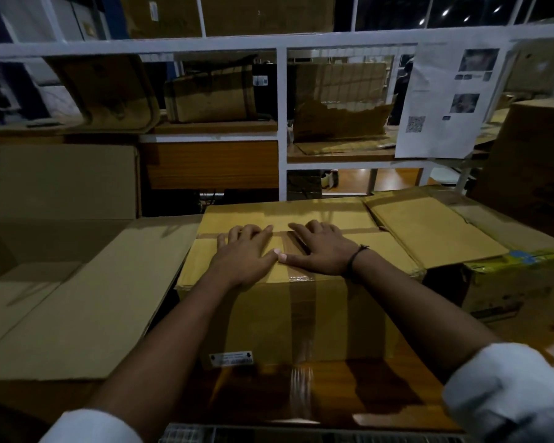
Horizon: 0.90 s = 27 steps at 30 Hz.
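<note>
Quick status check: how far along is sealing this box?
Done: the box has its flaps shut, and tape runs across the top and down the front. In hand: left hand and right hand lie flat on top, pressing the tape. Left: the tape's far end is unclear; the open carton alongside shows no tape.

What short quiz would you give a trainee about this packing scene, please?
1. True or false: the left hand and the right hand both rest on top of the box.
2. Which wrist wears the dark band? A left, B right, C both.
3. What strip runs over the box's top and down its front?
Key: 1 true; 2 B; 3 tape.
</note>
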Each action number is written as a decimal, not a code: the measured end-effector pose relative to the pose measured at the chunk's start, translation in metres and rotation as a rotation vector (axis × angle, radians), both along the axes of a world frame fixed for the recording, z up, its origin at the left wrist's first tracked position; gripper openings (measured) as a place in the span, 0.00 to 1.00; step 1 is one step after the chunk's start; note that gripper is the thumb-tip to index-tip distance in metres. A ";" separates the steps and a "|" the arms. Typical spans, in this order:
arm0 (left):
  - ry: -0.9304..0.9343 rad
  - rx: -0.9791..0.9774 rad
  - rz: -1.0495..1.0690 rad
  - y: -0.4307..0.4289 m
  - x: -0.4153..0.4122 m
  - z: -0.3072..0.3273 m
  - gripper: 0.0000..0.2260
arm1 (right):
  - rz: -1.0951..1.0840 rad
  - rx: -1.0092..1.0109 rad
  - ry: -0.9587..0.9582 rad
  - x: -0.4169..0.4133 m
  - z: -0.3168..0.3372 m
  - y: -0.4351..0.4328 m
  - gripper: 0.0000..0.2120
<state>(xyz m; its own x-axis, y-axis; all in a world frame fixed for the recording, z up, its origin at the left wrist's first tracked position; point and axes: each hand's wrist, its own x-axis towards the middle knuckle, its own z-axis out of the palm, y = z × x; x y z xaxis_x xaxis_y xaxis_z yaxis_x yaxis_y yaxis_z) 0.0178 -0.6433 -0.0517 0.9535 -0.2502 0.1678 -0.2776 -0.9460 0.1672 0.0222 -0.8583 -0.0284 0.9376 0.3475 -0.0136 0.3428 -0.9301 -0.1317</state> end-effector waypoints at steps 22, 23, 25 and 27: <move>-0.140 -0.182 0.071 -0.006 -0.155 0.100 0.34 | 0.217 0.129 -0.565 -0.147 0.060 0.000 0.24; -0.084 -0.181 0.055 -0.006 -0.160 0.094 0.33 | 0.220 0.117 -0.521 -0.155 0.056 -0.001 0.25; 0.046 -0.174 0.006 -0.005 -0.162 0.077 0.28 | 0.207 0.164 -0.351 -0.165 0.044 -0.002 0.25; 0.187 -0.104 -0.038 -0.006 -0.151 0.052 0.25 | 0.179 0.297 -0.083 -0.167 0.028 0.000 0.25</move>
<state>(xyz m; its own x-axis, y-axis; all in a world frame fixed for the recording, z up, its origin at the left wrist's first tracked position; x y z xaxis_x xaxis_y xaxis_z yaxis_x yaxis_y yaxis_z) -0.1335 -0.6489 0.0004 0.9608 -0.2769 0.0161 -0.2677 -0.9105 0.3151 -0.1451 -0.8579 0.0000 0.8551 0.4838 0.1864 0.5178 -0.7796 -0.3522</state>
